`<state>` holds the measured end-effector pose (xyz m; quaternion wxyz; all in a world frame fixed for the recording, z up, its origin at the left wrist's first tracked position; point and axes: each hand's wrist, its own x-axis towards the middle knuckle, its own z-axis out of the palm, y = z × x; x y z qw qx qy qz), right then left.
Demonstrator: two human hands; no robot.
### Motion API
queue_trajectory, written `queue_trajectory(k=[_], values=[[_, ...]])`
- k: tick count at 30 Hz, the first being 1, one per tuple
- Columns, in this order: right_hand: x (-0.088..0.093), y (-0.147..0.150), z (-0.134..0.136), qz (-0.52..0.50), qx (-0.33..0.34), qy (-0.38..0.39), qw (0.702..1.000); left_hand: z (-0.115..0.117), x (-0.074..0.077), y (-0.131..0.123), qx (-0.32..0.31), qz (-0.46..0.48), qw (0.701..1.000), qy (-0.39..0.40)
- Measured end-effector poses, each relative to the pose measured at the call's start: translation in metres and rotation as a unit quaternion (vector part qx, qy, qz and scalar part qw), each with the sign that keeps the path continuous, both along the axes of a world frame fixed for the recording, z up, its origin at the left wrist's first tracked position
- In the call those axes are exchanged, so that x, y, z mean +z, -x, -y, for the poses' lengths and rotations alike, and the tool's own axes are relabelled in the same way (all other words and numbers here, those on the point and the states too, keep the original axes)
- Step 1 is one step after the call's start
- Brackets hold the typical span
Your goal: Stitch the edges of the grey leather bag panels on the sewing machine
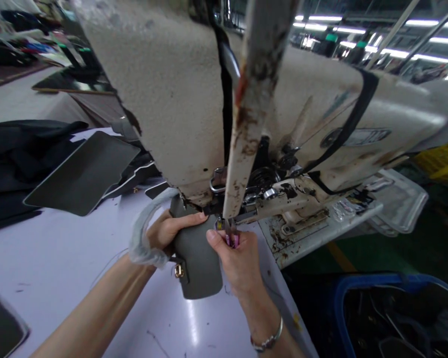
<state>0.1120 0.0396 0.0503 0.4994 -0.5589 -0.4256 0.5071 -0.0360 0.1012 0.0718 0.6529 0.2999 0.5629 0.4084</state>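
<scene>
On the white table (59, 278), the left hand (166, 232) curls its fingers around a grey leather bag piece (196, 263) with a gold buckle (178, 271), held under the sewing machine head (164, 99), while the right hand (239, 261) pinches small pink-handled pliers (231, 236) narrowly between its fingers.

The machine head (164, 89) fills the upper view, and the top edge cuts it off. A rusty bar (254, 99) hides part of it and the parts behind. The right hand (239, 261) closes over a pink-handled tool (232, 241), so its tip and whatever it grips are too small to tell. The left hand (164, 231) hides part of the grey piece (197, 263). The blue bin (373, 282) runs off the bottom and right edges, its contents too dark to tell. The clutter (22, 42) at far left is too blurred to name.
</scene>
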Motion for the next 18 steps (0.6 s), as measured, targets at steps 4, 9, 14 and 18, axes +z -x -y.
queue_trajectory(k=[4, 9, 14, 18], values=[[-0.005, 0.0, 0.001, -0.063, -0.031, 0.027, 0.997, 0.012, 0.0, -0.004, -0.032, 0.002, 0.999, 0.012], [-0.002, -0.004, -0.002, -0.068, -0.043, 0.05, 0.995, 0.014, -0.005, -0.009, 0.009, -0.021, 1.0, 0.006], [0.0, -0.005, -0.005, -0.092, -0.024, 0.043, 0.995, 0.011, -0.01, -0.011, 0.041, -0.027, 0.999, -0.007], [-0.002, -0.005, -0.011, -0.074, -0.025, 0.024, 0.997, 0.003, -0.025, -0.002, 0.045, -0.038, 0.998, -0.022]])
